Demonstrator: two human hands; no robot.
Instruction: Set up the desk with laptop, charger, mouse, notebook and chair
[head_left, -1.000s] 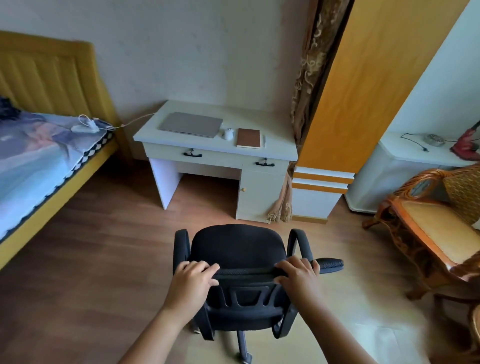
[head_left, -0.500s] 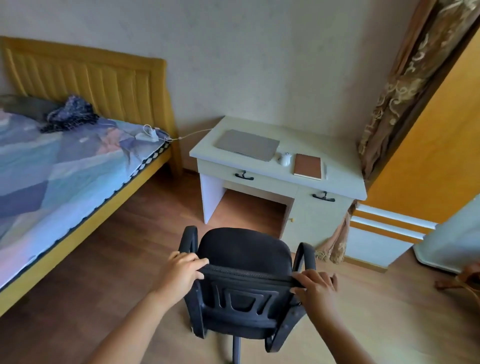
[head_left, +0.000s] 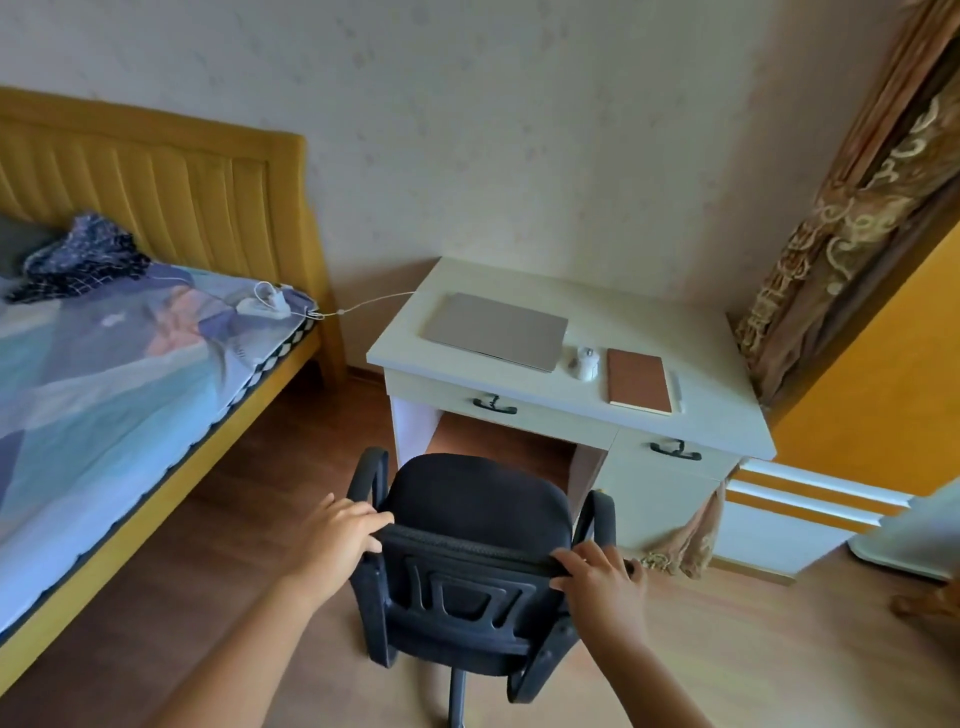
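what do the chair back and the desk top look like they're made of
Chair back: looks like hard black moulded plastic, matte, with cut-out slots; the rim both hands grip looks like mesh or fabric, and the seat looks cloth-covered. Desk top: a smooth, pale, off-white board, probably laminate over wood, with flat square edges and a soft sheen; what is under the surface cannot be told.

Wheeled base of the black mesh office chair hidden under its seat and cut by the bottom edge, yellow-framed bed cropped at left, patterned brown curtain cropped at right, fingertips of both hands hidden over the backrest top
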